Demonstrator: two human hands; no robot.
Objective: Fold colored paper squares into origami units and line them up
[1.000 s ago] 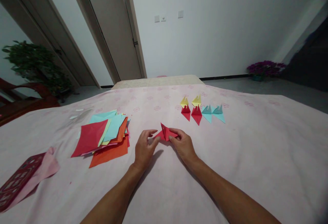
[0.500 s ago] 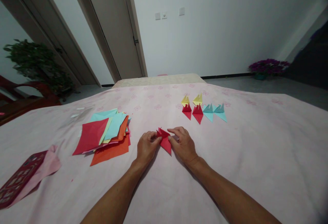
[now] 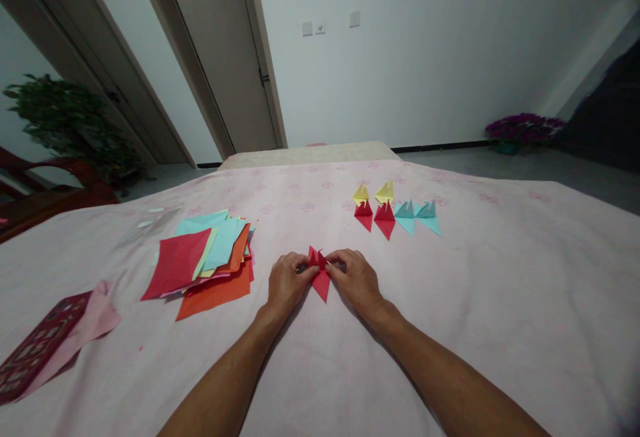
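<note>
- Left hand point(image 3: 289, 282): thumb and fingers pinched on the left side of a small red folded paper point(image 3: 321, 282)
- Right hand point(image 3: 356, 281): thumb and forefinger closed on its right side, the paper's point directed toward the wearer, midway across the pink-white tablecloth point(image 3: 435, 330)
- Beyond the right hand, toward the cloth's far edge: two red paper birds point(image 3: 385, 218), with two yellow paper birds point(image 3: 385, 192) just behind and two light blue paper birds point(image 3: 428, 217) beside them on the right
- Left of the hands: a loose, overlapping pile of coloured sheets point(image 3: 183, 262), red, blue and orange showing
- Toward the cloth's near left corner: a dark red patterned object point(image 3: 43, 344) on pink material point(image 3: 93, 324)
</note>
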